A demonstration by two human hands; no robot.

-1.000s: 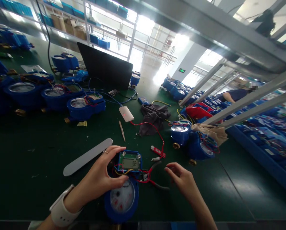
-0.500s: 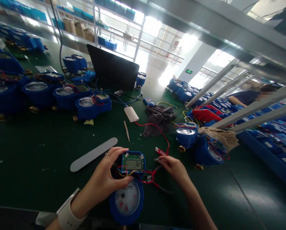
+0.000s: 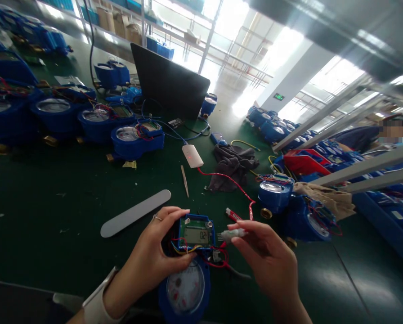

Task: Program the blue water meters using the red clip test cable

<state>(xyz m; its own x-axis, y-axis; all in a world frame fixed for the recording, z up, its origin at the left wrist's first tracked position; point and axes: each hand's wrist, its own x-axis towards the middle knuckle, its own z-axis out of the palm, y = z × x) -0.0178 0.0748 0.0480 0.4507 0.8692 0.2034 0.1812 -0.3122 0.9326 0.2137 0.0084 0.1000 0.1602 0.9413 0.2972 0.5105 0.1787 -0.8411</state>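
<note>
Meter (image 3: 186, 288) uncovered, display (image 3: 196, 236) already showing digits; left hand (image 3: 150, 249) clasps it between thumb and fingers. Right hand (image 3: 272, 254) pinches connector (image 3: 234, 234), pins (image 3: 220, 236) just beside display, not yet mated.

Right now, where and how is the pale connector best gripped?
Probably by the back of the connector, from the right, thumb opposite fingers, as the right hand holds it: its thin pins stick out leftward toward the display, so that end should stay clear.
</note>
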